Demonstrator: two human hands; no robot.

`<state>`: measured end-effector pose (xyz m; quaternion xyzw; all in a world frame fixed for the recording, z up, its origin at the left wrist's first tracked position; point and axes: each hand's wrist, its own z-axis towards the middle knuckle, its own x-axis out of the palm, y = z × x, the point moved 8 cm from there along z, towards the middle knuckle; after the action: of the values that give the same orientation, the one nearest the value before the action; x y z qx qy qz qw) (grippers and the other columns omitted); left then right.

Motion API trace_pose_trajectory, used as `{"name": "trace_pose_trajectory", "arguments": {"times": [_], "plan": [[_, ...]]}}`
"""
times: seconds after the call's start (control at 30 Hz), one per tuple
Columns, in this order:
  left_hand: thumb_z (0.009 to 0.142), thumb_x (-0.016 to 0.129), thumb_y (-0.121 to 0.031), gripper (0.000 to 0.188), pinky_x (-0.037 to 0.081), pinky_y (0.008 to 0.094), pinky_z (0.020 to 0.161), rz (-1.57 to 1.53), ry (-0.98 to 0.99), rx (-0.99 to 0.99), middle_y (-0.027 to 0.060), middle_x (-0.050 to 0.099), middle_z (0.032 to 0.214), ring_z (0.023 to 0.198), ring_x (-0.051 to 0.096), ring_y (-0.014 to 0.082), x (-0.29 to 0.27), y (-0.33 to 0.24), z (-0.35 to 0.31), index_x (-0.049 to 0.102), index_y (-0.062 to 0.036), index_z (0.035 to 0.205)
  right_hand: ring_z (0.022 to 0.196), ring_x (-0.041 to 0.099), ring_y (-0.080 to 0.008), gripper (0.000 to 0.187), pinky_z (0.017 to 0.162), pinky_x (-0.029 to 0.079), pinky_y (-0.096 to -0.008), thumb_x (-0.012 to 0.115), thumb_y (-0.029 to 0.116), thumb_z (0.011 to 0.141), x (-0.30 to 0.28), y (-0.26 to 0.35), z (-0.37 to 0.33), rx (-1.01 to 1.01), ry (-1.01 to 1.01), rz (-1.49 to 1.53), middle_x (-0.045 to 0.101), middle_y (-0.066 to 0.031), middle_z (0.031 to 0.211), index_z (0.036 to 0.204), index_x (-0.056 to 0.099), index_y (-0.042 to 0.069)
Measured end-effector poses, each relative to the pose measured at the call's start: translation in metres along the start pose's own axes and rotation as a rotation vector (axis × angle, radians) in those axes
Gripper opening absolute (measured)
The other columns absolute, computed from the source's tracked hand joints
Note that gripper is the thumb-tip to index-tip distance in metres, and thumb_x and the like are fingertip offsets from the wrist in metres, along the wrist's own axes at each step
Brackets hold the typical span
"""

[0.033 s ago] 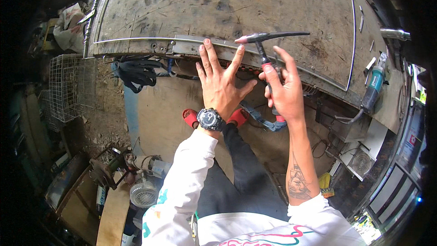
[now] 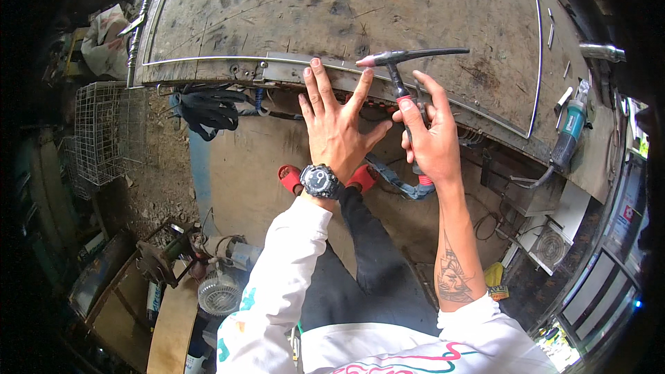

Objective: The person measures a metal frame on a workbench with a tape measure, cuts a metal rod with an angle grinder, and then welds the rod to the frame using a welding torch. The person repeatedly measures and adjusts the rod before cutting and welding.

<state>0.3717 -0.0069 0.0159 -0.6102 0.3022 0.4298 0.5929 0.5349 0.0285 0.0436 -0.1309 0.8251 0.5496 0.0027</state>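
My right hand (image 2: 434,140) is wrapped round the black and red handle of a TIG welding torch (image 2: 395,73), its index finger lifted away. The torch's pinkish ceramic cup points left, just above a thin metal rod (image 2: 208,59) along the table's near edge. Its long black back cap sticks out to the right. My left hand (image 2: 339,128) is open, fingers spread, with the fingertips resting at the flat metal strip (image 2: 285,69) and rod beside the cup. A black watch is on the left wrist. The torch's blue-wrapped cable (image 2: 402,183) hangs below my right hand.
The scuffed wooden table (image 2: 298,14) carries the rod, which bends into a large frame. At right lie a teal angle grinder (image 2: 572,125) and short metal pieces. Dark gloves (image 2: 208,107) hang at the front edge. A wire cage (image 2: 104,131) and a fan (image 2: 220,296) stand left.
The torch and my right hand have shifted very slightly left. My left hand stays in place.
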Motion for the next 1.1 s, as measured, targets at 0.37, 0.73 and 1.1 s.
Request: {"name": "trace_pose_trajectory", "arguments": {"times": [0.37,0.73,1.1], "plan": [[0.085,0.078,-0.067,0.097,0.030,0.0744,0.119,-0.023,-0.073,0.010,0.0327,0.003,0.176,0.161,0.012,0.0574,0.003,0.003,0.005,0.036,-0.0404,0.168,0.055,0.052,-0.0052,0.053,0.043,0.042,-0.0257,0.066,0.026,0.108,0.009,-0.005,0.011,-0.082,0.001,-0.064,0.062,-0.0018,0.084,0.157,0.048,0.013],[0.083,0.088,-0.048,0.086,0.030,0.0657,0.124,-0.177,-0.005,0.067,0.0340,0.003,0.176,0.159,0.010,0.0615,-0.005,0.009,0.003,0.053,-0.0372,0.160,0.056,0.056,-0.0050,0.057,0.041,0.042,-0.0231,0.068,0.028,0.108,-0.003,-0.016,0.012,-0.096,-0.129,0.130,0.069,-0.0064,0.089,0.158,0.045,0.013],[0.082,0.085,-0.060,0.094,0.029,0.0710,0.122,-0.011,0.030,0.025,0.0311,0.000,0.177,0.160,0.006,0.0600,0.003,0.008,0.003,0.044,-0.0417,0.164,0.056,0.057,-0.0055,0.056,0.041,0.043,-0.0234,0.067,0.027,0.109,-0.010,-0.018,0.025,-0.147,-0.161,0.110,0.069,-0.0073,0.089,0.157,0.045,0.010]]}}
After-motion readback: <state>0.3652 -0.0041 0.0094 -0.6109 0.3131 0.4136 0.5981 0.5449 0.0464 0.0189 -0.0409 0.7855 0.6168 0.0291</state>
